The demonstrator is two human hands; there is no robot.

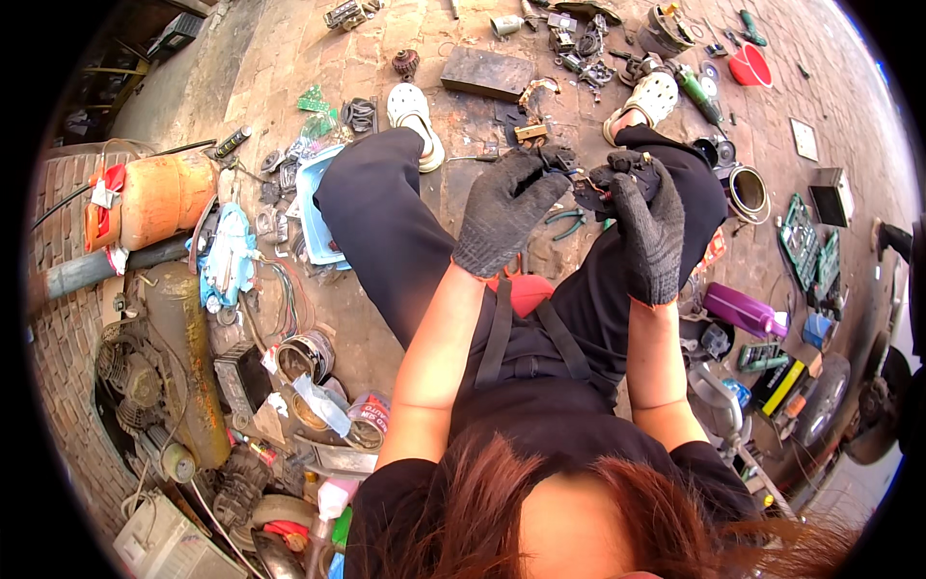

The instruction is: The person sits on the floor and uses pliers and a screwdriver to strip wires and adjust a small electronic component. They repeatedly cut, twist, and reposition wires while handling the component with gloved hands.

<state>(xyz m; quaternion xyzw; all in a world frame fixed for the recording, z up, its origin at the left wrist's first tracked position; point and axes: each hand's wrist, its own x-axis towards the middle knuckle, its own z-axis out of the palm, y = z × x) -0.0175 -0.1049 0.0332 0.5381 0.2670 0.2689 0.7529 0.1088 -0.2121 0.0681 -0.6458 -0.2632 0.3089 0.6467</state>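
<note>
Both my hands wear dark grey knitted gloves and are raised between my knees. My left hand (503, 217) pinches a small dark part (554, 158), whose exact kind I cannot make out. In my right hand (652, 239) is a blackened, roughly round machine part (602, 181) with a bit of wire at its edge. The two parts are close together; whether they are joined by wire is unclear. On the ground beneath my hands are teal-handled pliers (565, 222). Past my left fingertips sits a small brass-coloured block (531, 132).
A dark metal block (488, 73) lies on the brick floor ahead. On the left are a light blue basin (313, 207) and an orange gas cylinder (164, 201). A green power tool (698, 95), red bowl (750, 67) and purple bottle (741, 310) are on the right.
</note>
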